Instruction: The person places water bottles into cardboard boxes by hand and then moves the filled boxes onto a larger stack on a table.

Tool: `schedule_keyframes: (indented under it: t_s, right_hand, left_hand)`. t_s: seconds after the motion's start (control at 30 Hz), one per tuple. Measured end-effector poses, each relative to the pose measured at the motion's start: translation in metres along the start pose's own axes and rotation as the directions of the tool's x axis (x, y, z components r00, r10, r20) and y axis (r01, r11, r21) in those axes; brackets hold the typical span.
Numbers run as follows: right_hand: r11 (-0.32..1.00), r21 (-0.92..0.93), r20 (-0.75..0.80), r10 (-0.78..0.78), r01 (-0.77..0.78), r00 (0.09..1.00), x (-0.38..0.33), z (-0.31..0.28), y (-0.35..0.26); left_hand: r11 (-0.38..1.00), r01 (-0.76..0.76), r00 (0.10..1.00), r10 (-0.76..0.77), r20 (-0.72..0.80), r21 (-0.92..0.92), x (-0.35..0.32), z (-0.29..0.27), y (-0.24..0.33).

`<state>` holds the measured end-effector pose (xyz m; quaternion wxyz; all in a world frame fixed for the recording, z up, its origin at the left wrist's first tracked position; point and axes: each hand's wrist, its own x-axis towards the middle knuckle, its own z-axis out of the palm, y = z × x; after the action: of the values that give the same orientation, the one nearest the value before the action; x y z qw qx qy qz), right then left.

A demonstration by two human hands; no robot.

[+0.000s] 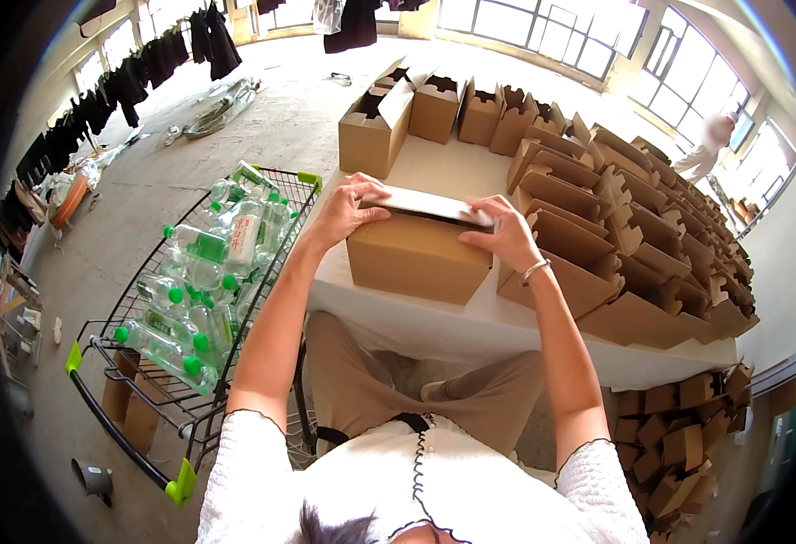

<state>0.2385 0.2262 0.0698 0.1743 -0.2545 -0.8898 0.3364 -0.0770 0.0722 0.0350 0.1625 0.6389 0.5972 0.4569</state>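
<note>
A brown cardboard box (pixel 416 261) stands in front of me near the close edge of the table. Its pale top flap (pixel 434 205) is raised slightly, and a dark gap shows beneath it. At the flap's left end, my left hand (pixel 351 210) is closed, with fingers over the top and the thumb along the near edge. My right hand (pixel 507 232), with a bracelet on the wrist, grips the right end in the same way. What lies inside this box is hidden.
Rows of open cardboard boxes (pixel 579 208) fill the table (pixel 407 319) to the right and back. A shopping cart (pixel 126 313) of green-capped plastic bottles (pixel 203 245) stands left. More small boxes (pixel 679 444) are piled on the floor at lower right. Another person (pixel 711 150) stands far right.
</note>
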Motion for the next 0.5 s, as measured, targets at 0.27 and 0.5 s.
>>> schedule_keyframes:
  t_s: [0.27,0.5]
  right_hand:
    - [0.762,-0.602,0.153,-0.184,0.239,0.971,-0.016,0.015,-0.022]
    - [0.785,-0.542,0.377,-0.092,0.300,0.922,0.012,0.001,-0.042]
  left_hand:
    - [0.887,0.012,1.000,-0.021,0.014,0.461,-0.032,0.023,0.048]
    - [0.973,0.015,0.865,0.104,-0.492,0.232,-0.057,0.072,0.028]
